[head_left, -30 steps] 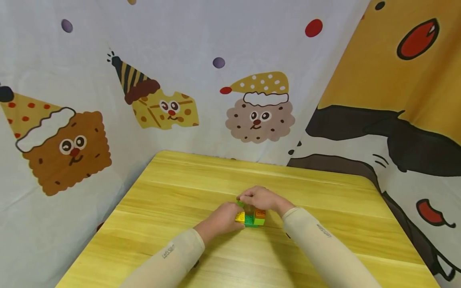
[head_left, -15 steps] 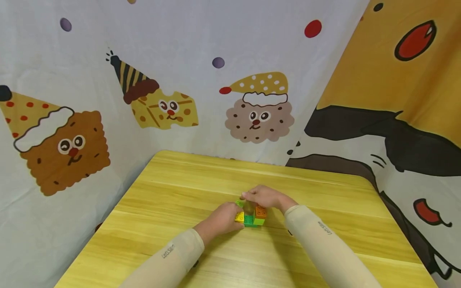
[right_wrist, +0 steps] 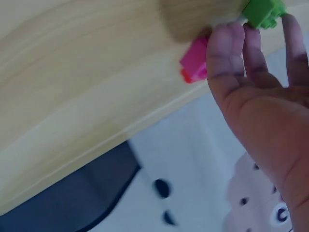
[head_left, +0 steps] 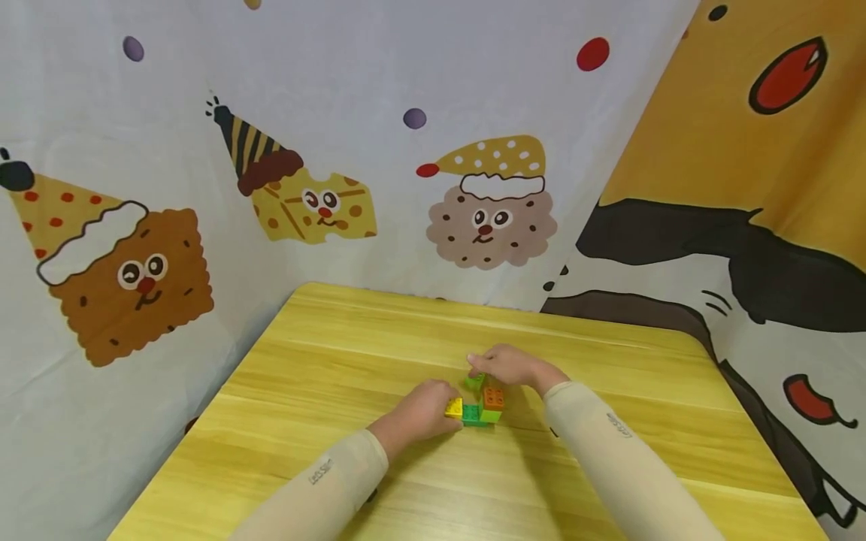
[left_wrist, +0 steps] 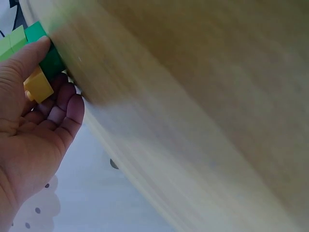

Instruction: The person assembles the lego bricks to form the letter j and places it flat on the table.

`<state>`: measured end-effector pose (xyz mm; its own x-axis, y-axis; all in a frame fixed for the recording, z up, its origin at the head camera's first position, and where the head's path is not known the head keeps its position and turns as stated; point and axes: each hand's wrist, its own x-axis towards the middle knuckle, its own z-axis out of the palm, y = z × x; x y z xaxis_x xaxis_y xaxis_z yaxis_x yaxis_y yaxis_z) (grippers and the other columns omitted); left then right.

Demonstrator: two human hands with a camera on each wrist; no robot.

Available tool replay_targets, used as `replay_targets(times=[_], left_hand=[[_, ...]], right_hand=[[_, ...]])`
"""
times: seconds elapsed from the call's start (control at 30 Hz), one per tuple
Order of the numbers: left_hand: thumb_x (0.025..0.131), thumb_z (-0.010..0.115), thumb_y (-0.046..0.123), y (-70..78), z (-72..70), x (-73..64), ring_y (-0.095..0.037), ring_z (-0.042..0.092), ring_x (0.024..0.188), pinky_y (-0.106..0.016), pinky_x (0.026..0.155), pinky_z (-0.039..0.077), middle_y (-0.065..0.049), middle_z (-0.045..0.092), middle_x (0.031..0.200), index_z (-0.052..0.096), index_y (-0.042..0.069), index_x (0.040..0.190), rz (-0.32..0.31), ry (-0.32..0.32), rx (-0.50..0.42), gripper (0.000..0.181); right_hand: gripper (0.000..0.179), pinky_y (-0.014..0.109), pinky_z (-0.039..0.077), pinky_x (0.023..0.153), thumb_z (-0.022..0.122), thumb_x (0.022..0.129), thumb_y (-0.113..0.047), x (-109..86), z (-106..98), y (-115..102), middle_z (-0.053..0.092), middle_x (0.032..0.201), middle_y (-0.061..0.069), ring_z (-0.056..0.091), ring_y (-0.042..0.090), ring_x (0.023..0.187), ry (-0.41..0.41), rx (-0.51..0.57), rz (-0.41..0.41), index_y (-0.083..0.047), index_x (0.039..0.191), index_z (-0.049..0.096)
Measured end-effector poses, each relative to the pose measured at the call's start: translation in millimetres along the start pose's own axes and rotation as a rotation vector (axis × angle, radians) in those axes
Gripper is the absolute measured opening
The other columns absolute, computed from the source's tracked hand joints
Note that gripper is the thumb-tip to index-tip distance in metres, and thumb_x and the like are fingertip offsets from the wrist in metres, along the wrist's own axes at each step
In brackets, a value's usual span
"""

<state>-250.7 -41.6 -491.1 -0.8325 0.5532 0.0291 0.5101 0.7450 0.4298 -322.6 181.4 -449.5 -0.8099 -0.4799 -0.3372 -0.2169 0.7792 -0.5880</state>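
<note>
Head view: left hand (head_left: pixel 421 415) curled against the block stack (head_left: pixel 477 409) on the table (head_left: pixel 325 361), yellow end at its fingertips; right hand (head_left: pixel 509 366) pinched a green brick (head_left: pixel 476 381) just above the stack's far side.

Left wrist: thumb (left_wrist: pixel 30 59) pressed on the stack, fingers curled beneath.

Right wrist: fingertips (right_wrist: pixel 227 41) clamped the brick; pink block (right_wrist: pixel 195 58) just beside.

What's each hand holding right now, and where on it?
The left hand grips the brick stack at its left end, fingers round the yellow brick. The right hand pinches a small green brick by its sides at the fingertips.
</note>
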Motion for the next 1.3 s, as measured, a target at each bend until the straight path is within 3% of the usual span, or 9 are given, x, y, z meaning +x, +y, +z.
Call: replay_targets(times=[0.1, 0.2, 0.3, 0.53, 0.67, 0.8, 0.93, 1.07, 1.3], left_hand=[[0.089, 0.089, 0.029, 0.4, 1.3, -0.2, -0.006, 0.057, 0.079, -0.020, 0.070, 0.049, -0.002, 0.077, 0.101, 0.079, 0.006, 0.112, -0.016, 0.000, 0.021, 0.034], [0.090, 0.088, 0.031, -0.1, 2.3, -0.5, -0.008, 0.061, 0.086, -0.022, 0.074, 0.051, -0.004, 0.078, 0.108, 0.078, 0.006, 0.116, -0.019, -0.004, 0.042, 0.038], [0.089, 0.088, 0.031, -1.2, 2.2, -1.2, -0.013, 0.067, 0.094, -0.025, 0.080, 0.056, -0.007, 0.079, 0.114, 0.077, 0.005, 0.120, -0.019, -0.001, 0.039, 0.042], [0.090, 0.088, 0.031, -3.2, 1.0, -2.4, -0.023, 0.073, 0.112, -0.033, 0.098, 0.060, -0.010, 0.078, 0.123, 0.076, 0.004, 0.124, -0.020, 0.008, 0.039, 0.045], [0.089, 0.088, 0.031, -2.5, 0.7, -2.7, -0.023, 0.072, 0.111, -0.033, 0.096, 0.060, -0.010, 0.078, 0.122, 0.076, 0.004, 0.124, -0.020, 0.002, 0.034, 0.045], [0.089, 0.088, 0.030, -2.1, 1.4, -2.6, -0.022, 0.072, 0.110, -0.032, 0.095, 0.060, -0.010, 0.079, 0.122, 0.076, 0.003, 0.124, -0.019, -0.005, 0.032, 0.045], [0.089, 0.088, 0.030, -2.0, 1.9, -2.4, -0.022, 0.072, 0.110, -0.032, 0.095, 0.060, -0.009, 0.079, 0.122, 0.077, 0.004, 0.124, -0.020, -0.005, 0.035, 0.045], [0.088, 0.089, 0.030, -1.7, 1.4, -2.5, -0.020, 0.072, 0.106, -0.030, 0.091, 0.059, -0.009, 0.079, 0.121, 0.077, 0.004, 0.123, -0.025, -0.004, 0.028, 0.045], [0.088, 0.089, 0.028, -2.2, 1.9, -0.7, -0.009, 0.061, 0.084, -0.021, 0.071, 0.051, -0.005, 0.078, 0.106, 0.078, 0.005, 0.115, -0.007, 0.008, 0.008, 0.037]], right_hand=[[0.047, 0.045, 0.060, 0.088, 0.053, 0.112, -0.044, -11.0, -2.5, 21.3, 0.079, 0.100, 0.005, 0.072, 0.023, 0.096, 0.079, -0.023, -0.001, -0.009, 0.096, 0.080], [0.045, 0.030, 0.041, 0.059, 0.065, 0.108, -0.035, -26.8, 1.1, 39.2, 0.052, 0.064, -0.004, 0.043, 0.011, 0.060, 0.142, -0.037, 0.010, -0.011, 0.069, 0.061], [0.043, 0.026, 0.029, 0.055, 0.070, 0.105, -0.031, -43.0, 7.4, 49.6, 0.034, 0.059, -0.006, 0.028, 0.011, 0.056, 0.175, -0.039, 0.009, -0.014, 0.068, 0.056], [0.021, 0.030, 0.047, 0.069, 0.084, 0.093, -0.024, -63.1, 21.1, 50.1, 0.060, 0.081, -0.005, 0.052, 0.013, 0.076, 0.225, -0.123, -0.042, -0.014, 0.092, 0.066], [0.037, 0.042, 0.058, 0.090, 0.090, 0.086, -0.016, -64.5, 28.6, 45.8, 0.074, 0.106, 0.002, 0.066, 0.019, 0.098, 0.247, -0.201, -0.035, -0.009, 0.114, 0.068], [0.047, 0.052, 0.058, 0.102, 0.087, 0.090, -0.016, -65.1, 29.0, 42.3, 0.076, 0.125, 0.013, 0.071, 0.030, 0.115, 0.281, -0.254, -0.055, -0.002, 0.131, 0.069], [0.043, 0.052, 0.059, 0.098, 0.079, 0.098, -0.019, -70.0, 15.6, 33.5, 0.074, 0.130, 0.016, 0.070, 0.031, 0.113, 0.324, -0.178, -0.071, -0.001, 0.136, 0.069], [0.043, 0.039, 0.060, 0.088, 0.075, 0.102, -0.026, -78.3, 2.8, 15.8, 0.074, 0.126, 0.008, 0.067, 0.018, 0.102, 0.313, -0.084, -0.099, -0.008, 0.140, 0.068], [0.047, 0.032, 0.061, 0.083, 0.079, 0.098, -0.027, -84.6, 12.5, -10.7, 0.076, 0.124, 0.007, 0.068, 0.012, 0.097, 0.283, -0.166, -0.193, -0.007, 0.139, 0.068]])
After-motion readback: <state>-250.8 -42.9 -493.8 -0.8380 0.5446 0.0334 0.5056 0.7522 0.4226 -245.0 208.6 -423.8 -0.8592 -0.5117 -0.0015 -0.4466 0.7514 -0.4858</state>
